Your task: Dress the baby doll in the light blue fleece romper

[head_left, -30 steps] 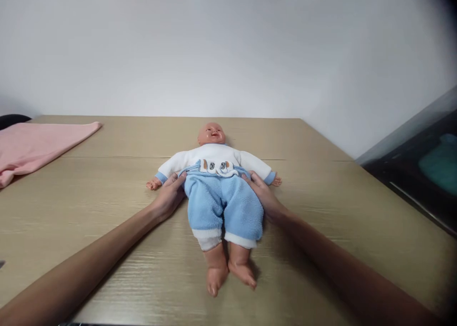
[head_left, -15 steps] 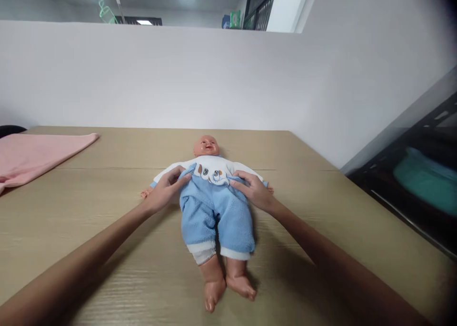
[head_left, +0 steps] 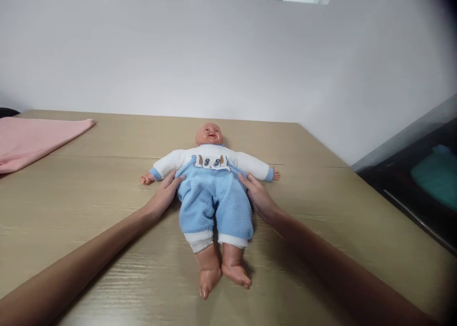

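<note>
A baby doll lies on its back, head toward the wall and bare feet toward me. It wears a white top with blue cuffs and fluffy blue trousers with white hems. An animal face with two eyes decorates the front at the waist. My left hand pinches the trousers' upper edge at the doll's hip on the left, thumb on top. On the opposite hip, my right hand grips the same edge, its fingers partly hidden behind the cloth.
The doll rests on a wooden table. A pink cloth is spread at the far left. Behind the table stands a white wall. A dark rack with something green in it is at the right.
Both hands have moved from the front of the waist outward and down to the hips, stretching the waist edge sideways. The doll's arms now show more fully. My view has tilted down.
</note>
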Tool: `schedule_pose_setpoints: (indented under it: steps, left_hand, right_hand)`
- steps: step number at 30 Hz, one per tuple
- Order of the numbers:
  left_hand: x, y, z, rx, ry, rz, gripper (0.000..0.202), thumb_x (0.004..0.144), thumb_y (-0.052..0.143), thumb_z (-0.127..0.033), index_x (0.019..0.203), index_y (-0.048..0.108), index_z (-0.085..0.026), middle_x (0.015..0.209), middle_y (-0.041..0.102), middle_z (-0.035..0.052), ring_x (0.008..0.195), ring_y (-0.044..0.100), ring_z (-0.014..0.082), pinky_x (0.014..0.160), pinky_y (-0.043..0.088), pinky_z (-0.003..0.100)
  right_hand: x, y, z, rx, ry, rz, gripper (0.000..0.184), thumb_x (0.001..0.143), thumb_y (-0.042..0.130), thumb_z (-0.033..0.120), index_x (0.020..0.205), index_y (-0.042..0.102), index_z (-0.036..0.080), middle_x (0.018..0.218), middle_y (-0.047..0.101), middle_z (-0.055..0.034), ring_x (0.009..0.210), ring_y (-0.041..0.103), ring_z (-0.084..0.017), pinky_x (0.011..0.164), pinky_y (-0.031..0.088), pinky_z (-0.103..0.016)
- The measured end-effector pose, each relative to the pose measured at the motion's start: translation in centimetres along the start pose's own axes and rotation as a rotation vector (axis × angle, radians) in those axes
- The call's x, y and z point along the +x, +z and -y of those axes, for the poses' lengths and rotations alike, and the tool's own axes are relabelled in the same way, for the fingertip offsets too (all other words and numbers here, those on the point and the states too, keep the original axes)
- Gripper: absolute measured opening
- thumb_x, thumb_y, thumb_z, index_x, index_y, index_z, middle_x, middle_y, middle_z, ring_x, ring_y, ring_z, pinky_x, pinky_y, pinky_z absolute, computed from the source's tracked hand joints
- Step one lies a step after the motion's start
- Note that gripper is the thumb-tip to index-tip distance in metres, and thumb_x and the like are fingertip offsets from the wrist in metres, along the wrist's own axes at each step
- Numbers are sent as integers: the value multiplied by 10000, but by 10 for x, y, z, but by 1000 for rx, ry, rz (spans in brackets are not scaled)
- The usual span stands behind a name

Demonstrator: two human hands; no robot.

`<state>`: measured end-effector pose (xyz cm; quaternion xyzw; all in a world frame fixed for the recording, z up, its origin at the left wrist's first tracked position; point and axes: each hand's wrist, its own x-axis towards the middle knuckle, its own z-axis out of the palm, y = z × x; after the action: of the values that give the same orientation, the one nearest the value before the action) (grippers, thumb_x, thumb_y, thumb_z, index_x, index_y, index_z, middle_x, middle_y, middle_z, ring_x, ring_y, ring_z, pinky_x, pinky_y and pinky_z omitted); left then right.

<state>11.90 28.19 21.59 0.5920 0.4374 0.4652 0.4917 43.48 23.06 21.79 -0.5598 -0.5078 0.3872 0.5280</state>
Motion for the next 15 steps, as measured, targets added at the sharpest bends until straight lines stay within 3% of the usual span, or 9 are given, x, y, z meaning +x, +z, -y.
schedule_pose_setpoints:
  steps: [3, 6, 11, 15]
  left_hand:
    - [-3, 6, -4, -132, -64, -24, 335, 997, 767, -590, 1018, 657, -275, 1127, 754, 68, 1149, 695, 299, 1004, 588, 409]
    - [1, 10, -12, -293, -66, 4, 400, 990, 801, -628, 1121, 615, -299, 1153, 733, 38, 1070, 698, 244, 926, 594, 352]
    - [13, 4, -20, -331, -65, 56, 539, 886, 904, -677, 1120, 615, -288, 1102, 738, 23, 968, 690, 216, 831, 566, 311]
    - [19, -5, -18, -355, -100, 156, 510, 826, 960, -601, 1053, 662, -254, 940, 671, 1, 875, 638, 207, 806, 527, 310]
  right_hand:
    - [-2, 3, 1, 133, 53, 39, 519, 955, 713, 760, 1194, 730, 300, 1257, 831, -102, 1248, 774, -327, 1127, 639, -488]
    - [4, 1, 8, 155, 37, 83, 509, 940, 742, 767, 1107, 711, 287, 1198, 810, -76, 1255, 753, -305, 1130, 625, -446]
    - [14, -10, 16, 129, -5, 118, 544, 825, 845, 764, 1030, 701, 281, 1053, 781, -39, 1124, 754, -294, 1032, 639, -414]
    - [15, -14, 18, 152, -17, 144, 485, 798, 846, 683, 999, 702, 266, 1058, 810, -78, 1108, 769, -316, 1012, 638, -444]
